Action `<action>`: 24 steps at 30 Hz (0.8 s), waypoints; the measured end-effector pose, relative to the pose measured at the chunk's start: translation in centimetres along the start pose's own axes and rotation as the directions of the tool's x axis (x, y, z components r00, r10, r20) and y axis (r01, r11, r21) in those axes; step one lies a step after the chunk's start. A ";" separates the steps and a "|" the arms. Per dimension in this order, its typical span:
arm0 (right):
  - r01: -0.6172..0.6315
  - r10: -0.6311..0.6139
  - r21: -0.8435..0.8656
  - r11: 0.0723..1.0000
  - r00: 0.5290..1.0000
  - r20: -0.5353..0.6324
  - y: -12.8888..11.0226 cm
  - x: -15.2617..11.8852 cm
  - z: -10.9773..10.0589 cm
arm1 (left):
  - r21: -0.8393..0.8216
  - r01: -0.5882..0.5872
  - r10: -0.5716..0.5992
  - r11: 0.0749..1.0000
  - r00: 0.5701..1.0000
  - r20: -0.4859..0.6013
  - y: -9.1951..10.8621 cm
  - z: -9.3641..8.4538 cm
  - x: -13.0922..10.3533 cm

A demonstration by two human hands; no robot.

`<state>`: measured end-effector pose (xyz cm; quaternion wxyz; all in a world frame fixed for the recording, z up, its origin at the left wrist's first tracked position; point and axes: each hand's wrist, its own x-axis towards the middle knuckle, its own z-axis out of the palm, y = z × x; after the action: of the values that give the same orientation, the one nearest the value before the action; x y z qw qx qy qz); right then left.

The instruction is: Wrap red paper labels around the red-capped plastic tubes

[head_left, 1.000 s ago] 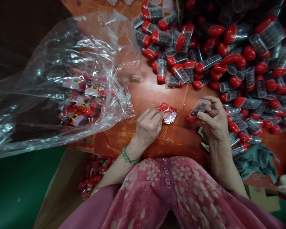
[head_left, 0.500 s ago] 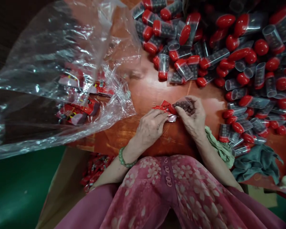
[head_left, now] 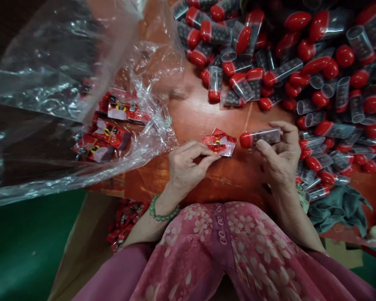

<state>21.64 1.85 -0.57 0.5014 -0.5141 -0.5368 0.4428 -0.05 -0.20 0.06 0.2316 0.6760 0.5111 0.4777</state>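
Across our reddish-brown counter (head_left: 203, 119), heaped tubes (head_left: 344, 56) crowd the far right; we judge that the red packets (head_left: 227, 144) at centre could slide apart if our pinch slips. Our left hand (head_left: 186, 165) has its fingers nearly together on the packets' near-left edge, while our right hand (head_left: 283, 161) holds a clear, red-ended tube (head_left: 265, 136) just right of them, fingers closed round it.
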 end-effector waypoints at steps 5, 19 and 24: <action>0.084 -0.091 0.079 0.993 0.992 0.086 -2.6 -1.1 0.1 | -0.017 -0.024 0.024 1.000 0.999 0.024 0.4 -0.4 -0.4; 0.336 -0.139 -0.280 0.899 0.827 0.544 -3.7 -0.7 -1.5 | -0.075 0.003 0.010 0.997 0.984 0.177 0.3 -1.1 -1.1; 0.336 -0.012 -0.357 0.872 0.742 0.670 -5.0 0.0 -1.4 | -0.037 0.001 0.008 0.999 0.970 0.242 0.2 -1.0 -1.4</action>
<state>22.47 1.37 4.55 0.1895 -0.3772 -0.8117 0.4037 -0.90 -1.74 0.09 0.3037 0.7258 0.4689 0.4014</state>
